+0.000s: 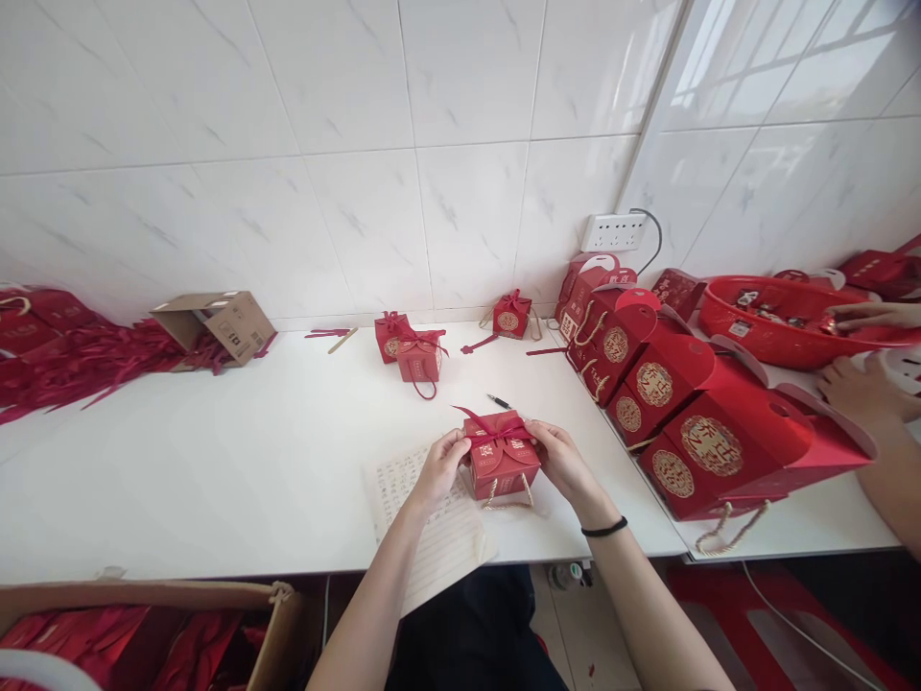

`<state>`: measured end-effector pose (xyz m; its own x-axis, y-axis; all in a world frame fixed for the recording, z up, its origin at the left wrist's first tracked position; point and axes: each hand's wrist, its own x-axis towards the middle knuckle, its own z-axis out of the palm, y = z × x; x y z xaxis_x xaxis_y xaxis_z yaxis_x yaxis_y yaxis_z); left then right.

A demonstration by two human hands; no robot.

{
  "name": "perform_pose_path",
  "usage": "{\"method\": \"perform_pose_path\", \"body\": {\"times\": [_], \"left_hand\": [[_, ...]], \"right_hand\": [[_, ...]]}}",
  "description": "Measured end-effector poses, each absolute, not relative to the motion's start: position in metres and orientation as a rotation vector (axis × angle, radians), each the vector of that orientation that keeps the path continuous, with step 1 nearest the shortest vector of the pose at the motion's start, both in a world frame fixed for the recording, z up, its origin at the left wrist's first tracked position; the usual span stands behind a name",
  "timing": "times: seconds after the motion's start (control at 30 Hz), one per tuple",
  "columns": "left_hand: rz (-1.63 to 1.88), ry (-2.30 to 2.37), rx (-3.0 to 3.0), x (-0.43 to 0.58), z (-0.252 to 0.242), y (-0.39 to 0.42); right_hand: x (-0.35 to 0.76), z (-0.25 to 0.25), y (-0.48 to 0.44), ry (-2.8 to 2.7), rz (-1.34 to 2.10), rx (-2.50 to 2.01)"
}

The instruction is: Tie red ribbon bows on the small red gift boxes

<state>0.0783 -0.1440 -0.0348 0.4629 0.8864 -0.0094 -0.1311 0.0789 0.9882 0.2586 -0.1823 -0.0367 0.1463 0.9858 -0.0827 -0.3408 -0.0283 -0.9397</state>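
A small red gift box [505, 470] with gold lettering and rope handles sits in front of me on the white table. Across its top lies a dark red ribbon [496, 432], with a loop or knot near the middle. My left hand [444, 464] pinches the ribbon at the box's left edge. On the right edge, my right hand [565, 459], with a black band on its wrist, has its fingers closed on the ribbon too. Under the box and my left forearm lies a sheet of handwritten paper [403, 489]. A black pen [498, 401] rests just behind the box.
Small tied boxes [421, 357] stand toward the wall. Larger red boxes [709, 446] line the right side. Beyond them, another person's hand [874, 315] reaches into a red basin [763, 336]. Ribbons spill from a cardboard box [234, 326] at left; an open carton [280, 614] sits below.
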Motion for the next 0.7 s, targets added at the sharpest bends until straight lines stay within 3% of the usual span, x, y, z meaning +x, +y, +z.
{"method": "perform_pose_path", "body": {"times": [0.57,0.7], "left_hand": [[0.958,0.848,1.262,0.079,-0.032,-0.146],[1.136,1.008,1.466,0.072,-0.017,-0.142]], "right_hand": [[0.266,-0.034,-0.184,-0.915,1.074,-1.218],[0.277,-0.01,-0.181,-1.054,0.761,-1.397]]}}
